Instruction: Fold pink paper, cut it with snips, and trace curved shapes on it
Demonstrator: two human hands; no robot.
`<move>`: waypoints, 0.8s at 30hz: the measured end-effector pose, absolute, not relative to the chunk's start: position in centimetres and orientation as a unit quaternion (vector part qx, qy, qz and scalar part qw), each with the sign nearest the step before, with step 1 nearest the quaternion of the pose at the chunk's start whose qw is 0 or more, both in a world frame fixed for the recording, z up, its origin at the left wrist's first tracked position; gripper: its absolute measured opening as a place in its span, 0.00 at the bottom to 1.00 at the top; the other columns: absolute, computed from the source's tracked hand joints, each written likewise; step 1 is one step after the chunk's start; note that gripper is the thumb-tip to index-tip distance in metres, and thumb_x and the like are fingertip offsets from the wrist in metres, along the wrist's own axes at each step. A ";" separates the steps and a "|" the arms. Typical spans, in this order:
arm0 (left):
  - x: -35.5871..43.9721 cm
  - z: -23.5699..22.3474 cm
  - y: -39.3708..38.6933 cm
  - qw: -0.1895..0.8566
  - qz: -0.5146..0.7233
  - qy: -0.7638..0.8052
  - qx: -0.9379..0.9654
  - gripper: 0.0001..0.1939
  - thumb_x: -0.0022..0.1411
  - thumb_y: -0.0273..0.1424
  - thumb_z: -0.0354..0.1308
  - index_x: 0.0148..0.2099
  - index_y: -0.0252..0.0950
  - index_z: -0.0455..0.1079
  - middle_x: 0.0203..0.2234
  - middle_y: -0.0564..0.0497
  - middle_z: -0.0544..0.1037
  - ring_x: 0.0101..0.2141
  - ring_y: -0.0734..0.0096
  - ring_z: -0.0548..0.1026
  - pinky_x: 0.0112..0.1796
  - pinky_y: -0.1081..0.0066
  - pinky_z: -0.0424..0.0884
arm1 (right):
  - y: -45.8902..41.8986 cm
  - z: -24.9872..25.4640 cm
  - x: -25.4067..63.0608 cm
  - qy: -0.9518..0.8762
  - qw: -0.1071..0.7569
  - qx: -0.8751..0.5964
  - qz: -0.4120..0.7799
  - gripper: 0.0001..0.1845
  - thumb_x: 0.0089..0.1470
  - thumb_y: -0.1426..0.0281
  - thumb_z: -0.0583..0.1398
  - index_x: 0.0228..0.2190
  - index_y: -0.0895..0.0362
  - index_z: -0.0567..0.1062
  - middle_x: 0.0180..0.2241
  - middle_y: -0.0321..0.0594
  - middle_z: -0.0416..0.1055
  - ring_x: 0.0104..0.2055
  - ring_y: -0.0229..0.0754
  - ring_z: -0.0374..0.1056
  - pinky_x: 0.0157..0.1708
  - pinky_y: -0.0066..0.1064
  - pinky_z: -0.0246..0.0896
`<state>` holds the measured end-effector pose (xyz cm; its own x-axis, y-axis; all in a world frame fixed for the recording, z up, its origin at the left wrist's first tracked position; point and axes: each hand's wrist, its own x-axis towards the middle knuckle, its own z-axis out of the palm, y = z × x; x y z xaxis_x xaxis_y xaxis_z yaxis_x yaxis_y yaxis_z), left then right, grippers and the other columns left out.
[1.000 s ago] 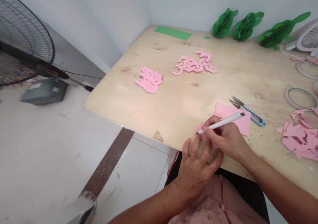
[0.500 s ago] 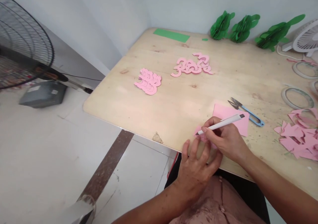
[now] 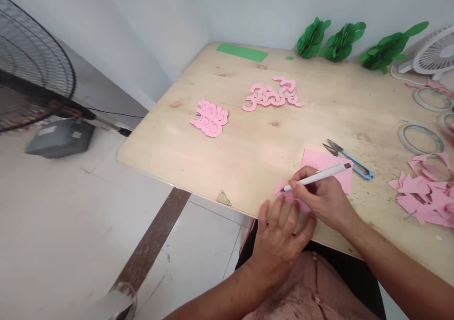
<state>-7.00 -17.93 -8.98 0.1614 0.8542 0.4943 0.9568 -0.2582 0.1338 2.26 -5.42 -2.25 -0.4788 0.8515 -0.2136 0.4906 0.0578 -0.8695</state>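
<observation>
My right hand [image 3: 321, 192] is closed around a white pen [image 3: 329, 170], whose dark tip touches a small piece of pink paper [image 3: 283, 190] at the table's front edge. Part of that paper is hidden under my hands. My left hand [image 3: 280, 235] lies with its fingers spread and bent, fingertips down at the paper's near side. Behind my right hand is a pink paper sheet [image 3: 312, 158], partly covered by it. Blue-handled thread snips [image 3: 354, 163] rest against the sheet's far right corner.
Cut pink curved pieces [image 3: 271, 95] and a stack of pink scalloped pieces [image 3: 211, 118] lie on the wooden table [image 3: 170, 145]. Pink scraps [image 3: 425, 194] and tape rolls [image 3: 402, 137] are at right. Green paper shapes [image 3: 314, 38] and a white fan [image 3: 434, 57] stand at the back.
The pen tip has shifted very slightly on the pink paper. My left hand keeps its place, and the whole view has drifted a little.
</observation>
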 end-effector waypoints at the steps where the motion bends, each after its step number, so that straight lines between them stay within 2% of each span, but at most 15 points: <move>1: -7.0 -9.0 -17.9 0.106 -0.242 -0.599 -0.756 0.26 0.59 0.31 0.58 0.59 0.44 0.64 0.57 0.42 0.64 0.59 0.44 0.56 0.54 0.45 0.53 | -5.4 -2.3 2.3 -0.705 0.184 -0.478 0.491 0.08 0.53 0.64 0.58 0.26 0.55 0.69 0.18 0.32 0.68 0.18 0.34 0.63 0.17 0.25 0.55; 17: -7.0 -9.1 -18.0 0.104 -0.242 -0.598 -0.757 0.25 0.59 0.29 0.58 0.59 0.44 0.64 0.55 0.43 0.66 0.58 0.43 0.57 0.54 0.45 0.54 | -5.6 -2.5 2.9 -0.683 0.179 -0.504 0.498 0.09 0.53 0.63 0.58 0.27 0.55 0.69 0.19 0.30 0.64 0.20 0.34 0.60 0.19 0.27 0.53; 24: -7.1 -9.1 -18.1 0.106 -0.237 -0.597 -0.759 0.26 0.58 0.29 0.59 0.59 0.44 0.64 0.56 0.42 0.65 0.59 0.44 0.56 0.55 0.44 0.53 | -5.9 -2.7 3.4 -0.674 0.192 -0.505 0.504 0.09 0.53 0.62 0.58 0.28 0.55 0.69 0.20 0.31 0.65 0.21 0.35 0.61 0.21 0.28 0.55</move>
<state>-7.09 -18.08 -9.11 0.1743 0.8559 0.4868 0.9568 -0.2640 0.1217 3.35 -5.87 -2.72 -0.4159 0.8741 -0.2511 0.4881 -0.0184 -0.8726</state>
